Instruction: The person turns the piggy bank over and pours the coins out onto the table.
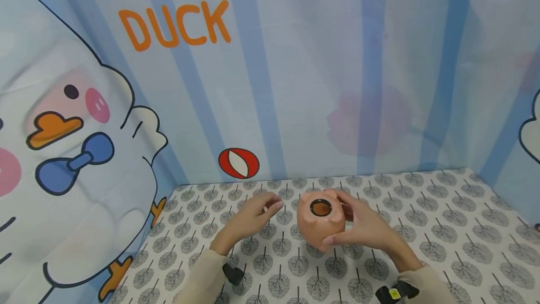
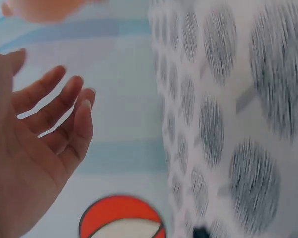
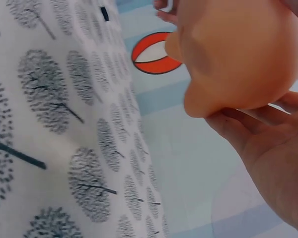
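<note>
In the head view my right hand (image 1: 363, 222) grips a round, peach-coloured piggy bank (image 1: 310, 231) from its right side, thumb at the near side and fingers behind. The piggy bank is held over the table, with a round black-rimmed hole (image 1: 321, 207) and several stubby feet facing up toward the head camera. The right wrist view shows the fingers of the right hand (image 3: 273, 148) against the smooth body of the piggy bank (image 3: 233, 54). My left hand (image 1: 253, 215) hovers to its left, apart from it, fingers loosely bent around nothing, as the left wrist view of the hand (image 2: 39, 134) confirms.
A white cloth with grey tree prints (image 1: 278, 287) covers the table. Behind it hangs a blue striped curtain (image 1: 303, 83) with the word DUCK, a large printed duck on the left and a red-and-white printed ball (image 1: 238, 163). Black straps (image 1: 396, 292) sit at both wrists.
</note>
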The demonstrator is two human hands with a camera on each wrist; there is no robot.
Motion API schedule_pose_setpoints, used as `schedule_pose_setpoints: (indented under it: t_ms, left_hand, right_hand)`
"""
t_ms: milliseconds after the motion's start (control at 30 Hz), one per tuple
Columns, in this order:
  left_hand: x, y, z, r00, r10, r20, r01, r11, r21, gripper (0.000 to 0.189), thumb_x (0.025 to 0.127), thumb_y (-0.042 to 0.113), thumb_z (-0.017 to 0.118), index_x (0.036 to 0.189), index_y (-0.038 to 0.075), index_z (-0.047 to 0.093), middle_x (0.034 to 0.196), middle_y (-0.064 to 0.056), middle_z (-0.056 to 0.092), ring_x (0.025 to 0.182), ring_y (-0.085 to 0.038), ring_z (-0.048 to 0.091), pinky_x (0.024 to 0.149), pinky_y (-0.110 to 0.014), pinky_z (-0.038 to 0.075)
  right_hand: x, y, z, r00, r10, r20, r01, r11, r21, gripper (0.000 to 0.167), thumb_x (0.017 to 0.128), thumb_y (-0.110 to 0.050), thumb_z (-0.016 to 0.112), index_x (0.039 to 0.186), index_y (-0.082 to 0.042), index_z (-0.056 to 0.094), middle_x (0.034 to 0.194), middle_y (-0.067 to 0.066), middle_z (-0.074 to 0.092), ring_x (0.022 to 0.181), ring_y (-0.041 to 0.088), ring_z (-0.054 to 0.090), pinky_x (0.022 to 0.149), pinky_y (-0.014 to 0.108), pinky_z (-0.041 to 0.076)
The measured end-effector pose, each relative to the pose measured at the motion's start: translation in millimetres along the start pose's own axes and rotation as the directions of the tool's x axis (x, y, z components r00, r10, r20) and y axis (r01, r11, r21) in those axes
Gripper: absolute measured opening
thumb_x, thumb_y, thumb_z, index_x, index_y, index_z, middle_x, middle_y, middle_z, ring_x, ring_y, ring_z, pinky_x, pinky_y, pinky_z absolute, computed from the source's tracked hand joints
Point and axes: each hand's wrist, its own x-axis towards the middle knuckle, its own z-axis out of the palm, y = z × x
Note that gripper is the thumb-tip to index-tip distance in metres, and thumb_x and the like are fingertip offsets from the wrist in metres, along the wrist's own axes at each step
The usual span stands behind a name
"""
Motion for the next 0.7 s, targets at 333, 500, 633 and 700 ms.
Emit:
schedule_pose_setpoints:
  t_ms: [333,500,633,700]
  left_hand:
    - [-2.0,22.4,24.5,0.99,-0.021,0.14,0.06,0.956,-0.286,0.057,0.114,0.05,0.035,0.164,0.023,0.034,0.139,-0.013,0.067,0.122,-0.032,0.068,0.102,-0.051,0.059]
    - [-1.8,25.6,35.2,0.988,-0.032,0.151,0.082,0.938,-0.336,0.068,0.109,0.061,0.044,0.166,0.029,0.027,0.142,-0.01,0.068,0.122,-0.027,0.07,0.101,-0.042,0.061]
    - [0.0,28.3,42.2,0.987,-0.02,0.158,0.083,0.912,-0.401,0.081,0.102,0.064,0.058,0.168,0.034,0.021,0.148,-0.008,0.064,0.13,-0.02,0.066,0.103,-0.03,0.058]
    - [1.0,30.7,44.3,0.985,-0.022,0.171,0.097,0.89,-0.445,0.087,0.099,0.062,0.064,0.168,0.037,0.018,0.152,-0.01,0.059,0.129,-0.02,0.067,0.1,-0.03,0.06]
  right_hand:
    - [5.2,11.0,8.9,0.999,0.014,-0.034,-0.015,1.0,-0.022,0.095,0.082,-0.023,0.092,0.16,-0.034,0.039,0.151,0.011,0.059,0.132,0.041,0.064,0.1,0.044,0.061]
    - [8.1,10.6,8.1,0.999,0.008,-0.04,-0.009,0.999,-0.039,0.097,0.081,-0.023,0.093,0.161,-0.024,0.039,0.151,0.018,0.058,0.132,0.045,0.063,0.101,0.053,0.06]
    - [8.2,10.0,6.7,0.999,0.001,-0.032,-0.002,0.999,-0.051,0.096,0.081,-0.023,0.093,0.161,-0.025,0.039,0.152,0.016,0.057,0.132,0.047,0.062,0.103,0.051,0.06]
    - [7.3,9.9,5.0,1.0,-0.006,-0.021,0.004,0.998,-0.059,0.096,0.082,-0.023,0.093,0.161,-0.026,0.038,0.152,0.015,0.057,0.133,0.047,0.062,0.103,0.047,0.061]
